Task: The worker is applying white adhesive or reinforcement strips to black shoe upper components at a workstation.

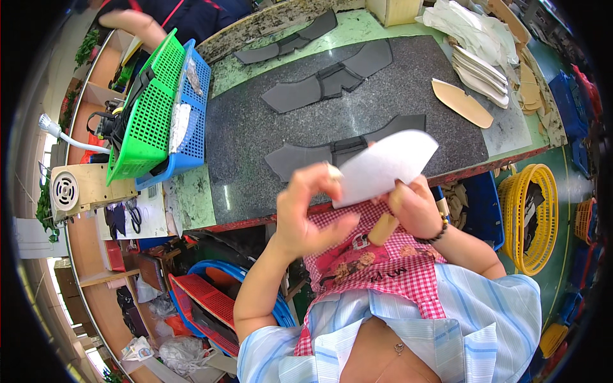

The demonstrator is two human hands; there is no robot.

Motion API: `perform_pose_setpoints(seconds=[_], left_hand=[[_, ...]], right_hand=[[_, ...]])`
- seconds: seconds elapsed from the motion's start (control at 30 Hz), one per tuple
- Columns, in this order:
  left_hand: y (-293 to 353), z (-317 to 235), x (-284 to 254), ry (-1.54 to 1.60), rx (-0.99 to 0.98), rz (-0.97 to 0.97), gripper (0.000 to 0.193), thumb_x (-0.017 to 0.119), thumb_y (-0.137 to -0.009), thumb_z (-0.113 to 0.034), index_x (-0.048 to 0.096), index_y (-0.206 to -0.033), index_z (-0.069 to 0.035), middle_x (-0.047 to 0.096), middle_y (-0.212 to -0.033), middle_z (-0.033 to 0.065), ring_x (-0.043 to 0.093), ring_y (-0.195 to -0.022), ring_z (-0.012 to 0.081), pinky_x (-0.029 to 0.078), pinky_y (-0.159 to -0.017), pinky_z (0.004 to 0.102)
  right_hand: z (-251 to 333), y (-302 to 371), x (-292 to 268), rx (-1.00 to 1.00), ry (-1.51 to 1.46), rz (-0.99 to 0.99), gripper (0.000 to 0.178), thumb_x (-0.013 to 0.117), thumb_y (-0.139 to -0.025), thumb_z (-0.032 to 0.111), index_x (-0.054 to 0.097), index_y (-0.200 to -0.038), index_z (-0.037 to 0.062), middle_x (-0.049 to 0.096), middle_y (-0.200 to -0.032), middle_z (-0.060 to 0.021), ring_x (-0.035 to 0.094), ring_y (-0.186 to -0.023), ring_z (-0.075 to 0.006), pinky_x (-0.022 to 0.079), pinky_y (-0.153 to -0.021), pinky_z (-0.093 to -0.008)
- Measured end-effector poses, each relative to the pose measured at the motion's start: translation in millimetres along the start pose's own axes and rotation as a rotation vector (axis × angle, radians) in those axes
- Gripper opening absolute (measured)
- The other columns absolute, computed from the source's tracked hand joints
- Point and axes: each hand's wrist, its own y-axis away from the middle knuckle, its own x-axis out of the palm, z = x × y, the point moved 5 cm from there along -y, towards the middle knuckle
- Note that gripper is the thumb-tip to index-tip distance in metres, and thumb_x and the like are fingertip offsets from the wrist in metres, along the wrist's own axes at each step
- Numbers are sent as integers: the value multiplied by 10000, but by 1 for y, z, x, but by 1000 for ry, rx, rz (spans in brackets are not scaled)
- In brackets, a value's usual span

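My right hand [418, 209] pinches the lower edge of a white curved flat piece [386, 163], raised above the table's near edge. Below those fingers juts a short tan handle [383, 230]; what it belongs to is hidden. At the piece's left end is my left hand [308, 207], its thumb spread away from curled fingers and a pale covering on one fingertip. Beyond the hands lies a dark grey joined panel [297, 159], partly covered by the white piece. Two similar panels lie farther back, a middle one [294, 94] and a far one [287, 46].
A dark speckled slab [242, 137] covers much of the table. Green [143, 121] and blue [191, 115] baskets stand left. Stacked white curved pieces [479, 76] and a tan one [463, 104] lie right. Yellow baskets [527, 217] stand below right. Another person's arm [137, 25] reaches in far left.
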Motion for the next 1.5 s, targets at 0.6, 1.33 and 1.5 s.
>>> perform_pose_setpoints(seconds=[0.6, 1.33, 1.5], left_hand=[[11, 127, -15, 250, -473, -162, 403, 682, -742, 102, 522, -1071, -67, 410, -820, -45, 423, -752, 29, 379, -704, 168], [-74, 98, -25, -1137, -315, 15, 515, 720, -760, -139, 497, -1222, -97, 581, -1158, 128, 636, -957, 339, 515, -809, 435], [-120, 162, -3, -1023, 41, 202, 472, 605, -781, 0, 519, -1229, -119, 665, -999, 144, 638, -941, 323, 499, -839, 425]], right_hand=[[-16, -39, -15, -362, 1628, -299, 423, 464, -956, 313, 523, -1338, 142, 479, -1363, -95, 467, -1174, -298, 352, -978, -415], [-12, -35, -41, -247, 802, -202, 251, 490, -767, -40, 660, -932, 42, 677, -919, -126, 657, -880, -205, 511, -784, -328], [68, -20, -129, -251, 867, -464, 149, 538, -788, 56, 543, -645, 15, 457, -522, 1, 394, -484, -60, 304, -456, -263]])
